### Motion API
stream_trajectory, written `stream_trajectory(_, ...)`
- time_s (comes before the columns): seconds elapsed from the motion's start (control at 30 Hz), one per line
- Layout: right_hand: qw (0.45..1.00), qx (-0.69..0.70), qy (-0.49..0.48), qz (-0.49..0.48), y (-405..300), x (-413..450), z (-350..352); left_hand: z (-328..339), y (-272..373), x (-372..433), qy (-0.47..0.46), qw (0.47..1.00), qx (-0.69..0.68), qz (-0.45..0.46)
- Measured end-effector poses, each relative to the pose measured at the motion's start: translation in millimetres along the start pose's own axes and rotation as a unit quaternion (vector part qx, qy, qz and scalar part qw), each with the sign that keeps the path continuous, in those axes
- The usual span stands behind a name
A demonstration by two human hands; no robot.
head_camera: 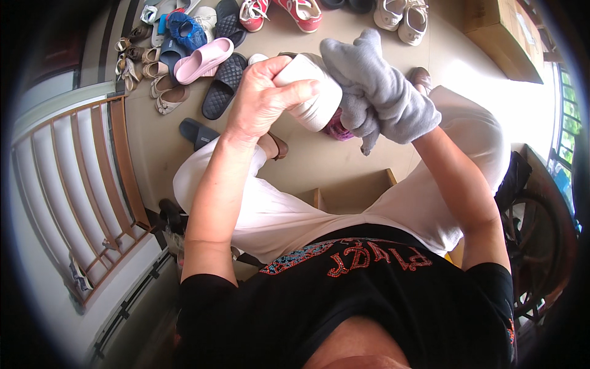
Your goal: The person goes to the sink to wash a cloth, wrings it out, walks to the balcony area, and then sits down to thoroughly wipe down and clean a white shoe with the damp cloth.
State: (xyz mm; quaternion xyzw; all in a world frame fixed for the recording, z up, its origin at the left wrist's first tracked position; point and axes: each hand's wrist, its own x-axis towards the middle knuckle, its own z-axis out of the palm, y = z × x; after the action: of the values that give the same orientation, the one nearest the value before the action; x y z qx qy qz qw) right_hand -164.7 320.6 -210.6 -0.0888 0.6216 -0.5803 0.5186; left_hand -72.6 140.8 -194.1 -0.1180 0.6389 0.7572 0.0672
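Note:
My left hand (269,94) grips a white shoe (318,99), its thumb lying across the pale surface and its fingers at the far side. Part of a dark opening shows at the shoe's upper edge. Soft grey cloth (392,90), glove-like and bunched in folds, covers my right hand (368,87) down to the wrist. The cloth meets the shoe's right side. Fingers inside it are hidden, so their grip cannot be made out. Below the shoe, a purple patterned item (339,127) is partly covered by the shoe and the cloth.
Around my feet, the tiled floor holds a pink clog (203,62), black quilted slides (224,87), red sneakers (302,14) and white shoes (405,20). A cardboard box (507,37) stands far right. A wooden railing (99,143) runs at left; a dark wheel (534,244) is at right.

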Motion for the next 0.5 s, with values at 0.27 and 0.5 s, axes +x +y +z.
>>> stream_trajectory(0.27, 0.710, -0.633, 0.181, -0.250, 28.1, 20.6, 11.1, 41.6, -14.9, -0.5, 0.010, 0.997, 0.055, 0.055)
stream_trajectory(0.5, 0.670, -0.683, 0.143, -0.255, 27.5, 30.0, 2.1, 39.8, -15.9, -5.5, 0.020, 0.999, -0.009, 0.046)
